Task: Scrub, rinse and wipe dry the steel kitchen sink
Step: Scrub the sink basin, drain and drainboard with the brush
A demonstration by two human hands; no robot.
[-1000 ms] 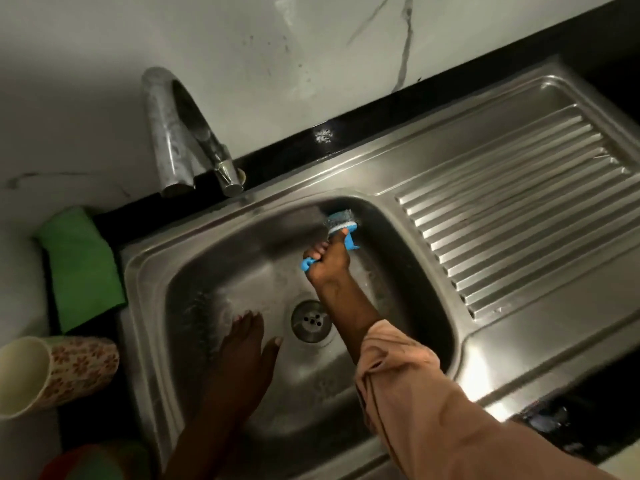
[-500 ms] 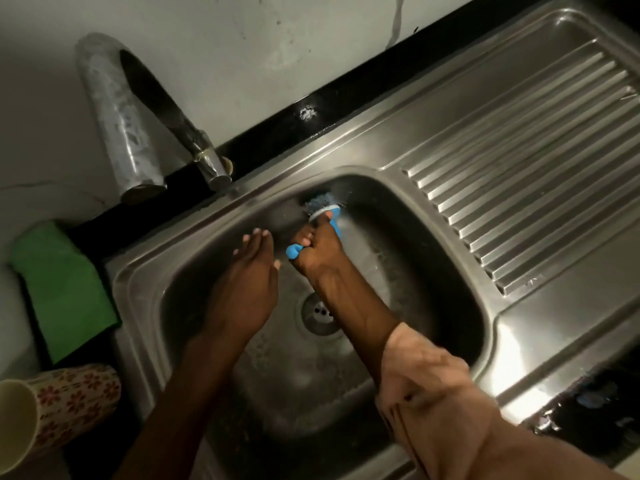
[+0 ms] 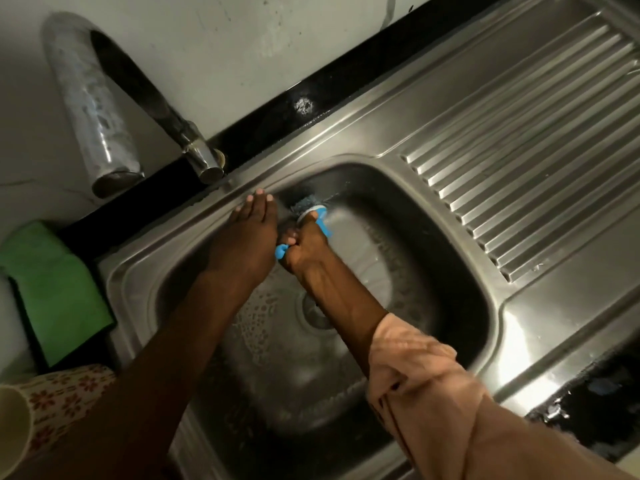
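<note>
The steel sink [image 3: 346, 140] fills most of the view, its basin set left of centre and its ribbed draining board [image 3: 526, 161] stretching away to the right. Both hands reach into the basin toward its far wall. Against that wall sits the scrubbing brush [image 3: 308, 211] — a blue handle with a greyish bristle head pressed to the steel near the far rim. The right hand [image 3: 304, 247] is curled tightly around the blue handle, the handle's end poking out on the left side of the fist. Just to the left of it, nearly touching, the left hand [image 3: 247, 237] lies flat with fingers straight and together, the fingertips [image 3: 259, 195] resting on the far rim of the sink; it holds nothing. The drain [image 3: 313, 315] lies in the basin floor, nearer than the hands and partly hidden by the right forearm, with soapy bubbles spread on the wet steel around it. A peach sleeve [image 3: 426, 393] is pushed up on the right arm.

Beyond the far rim runs a black counter edge [image 3: 311, 84], and a curved steel tap [image 3: 93, 109] rises at the far left. On the left — beside the sink — lies a green cloth [image 3: 55, 289], and nearer, at the left edge, a flower-patterned cup [image 3: 41, 407] lies on its side.
</note>
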